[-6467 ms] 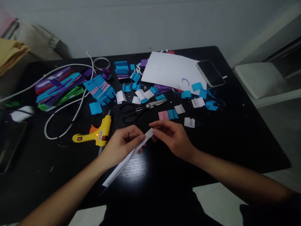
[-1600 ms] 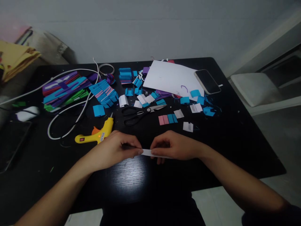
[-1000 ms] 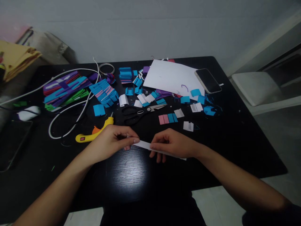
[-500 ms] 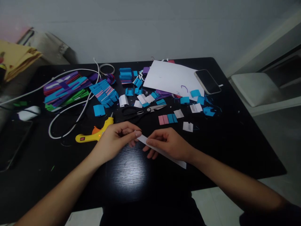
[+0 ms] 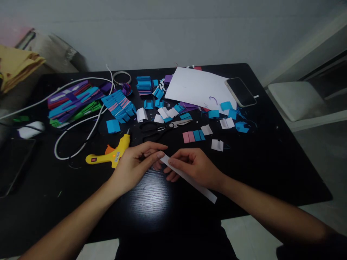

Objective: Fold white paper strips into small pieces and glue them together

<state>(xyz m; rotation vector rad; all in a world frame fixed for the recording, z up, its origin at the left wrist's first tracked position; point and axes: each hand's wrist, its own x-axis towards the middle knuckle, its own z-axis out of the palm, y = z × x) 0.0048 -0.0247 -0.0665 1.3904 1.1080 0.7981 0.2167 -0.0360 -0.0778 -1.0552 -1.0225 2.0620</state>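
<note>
A white paper strip (image 5: 199,186) slants between my hands, its loose end pointing down to the right above the black table. My left hand (image 5: 139,160) pinches the strip's upper end between thumb and fingers. Further along it, my right hand (image 5: 193,166) grips the strip between thumb and curled fingers. Left of my left hand lies a yellow glue gun (image 5: 110,155), its nozzle pointing up. Scissors (image 5: 168,126) with black handles lie just beyond my hands. Past my right hand is a row of folded pink and blue paper pieces (image 5: 193,136).
Bundles of coloured paper strips (image 5: 74,103) and a looping white cable (image 5: 58,139) occupy the left side. A white paper sheet (image 5: 196,86) and a phone (image 5: 240,92) lie at the back right. Folded white and blue paper pieces are scattered mid-table. A white stool (image 5: 288,99) stands beyond the right edge.
The strip's loose end has swung slightly lower, and more of the strip shows. My left hand's index finger has stretched out a little to the right. The view has shifted slightly.
</note>
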